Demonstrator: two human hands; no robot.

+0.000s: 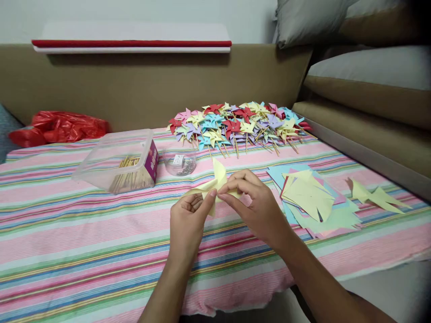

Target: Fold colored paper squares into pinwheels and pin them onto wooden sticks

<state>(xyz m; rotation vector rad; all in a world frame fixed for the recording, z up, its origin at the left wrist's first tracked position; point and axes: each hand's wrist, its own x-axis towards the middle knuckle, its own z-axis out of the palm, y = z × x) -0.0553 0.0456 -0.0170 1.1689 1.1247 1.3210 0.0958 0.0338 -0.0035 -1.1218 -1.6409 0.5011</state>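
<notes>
Yellow pinwheel (220,174): sits mid-view above striped cloth (111,224). Left to right: red bag (67,128), box (152,160) of sticks (129,179), round tub (171,167), left hand (187,217) clamped on yellow pinwheel, heaped pinwheels (232,128) behind, right hand (261,206) pinching near its center, paper stack (308,197), loose cutout (377,197).

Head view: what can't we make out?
Head view: middle of the folded yellow paper, hidden by left hand and right hand.
Head view: print on the white label at the clear round container, too small.
Head view: sheet count in the paper stack, upper sheets hiding much below.
Head view: inside of red plastic bundle, hidden by folds.
</notes>
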